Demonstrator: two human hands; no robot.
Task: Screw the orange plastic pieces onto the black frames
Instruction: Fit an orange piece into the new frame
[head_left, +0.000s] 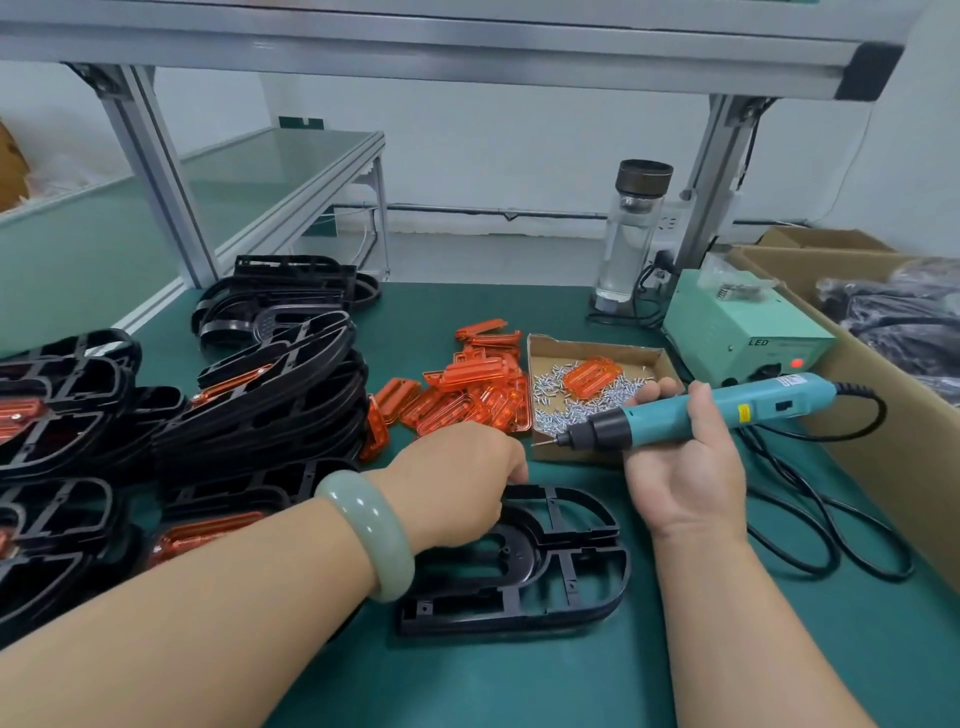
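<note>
— Why is the black frame (566, 566) laid flat near the bench's (519, 686) front edge?
— Likely to be steadied. The left hand (457, 478) is set on its far rim, fingers curled down; whether the rim is pinched cannot be told.
— Its long axis?
— Seemingly across the bench, rounded end rightward.
— The screwdriver (701, 415)?
— Wrapped by the right hand (685, 467), bit pointed left. The orange pieces (467, 384) and screw tray (597, 345) are kept beyond.

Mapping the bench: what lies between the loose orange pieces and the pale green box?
In the head view, a cardboard tray of small screws, with one orange piece lying in it.
</note>
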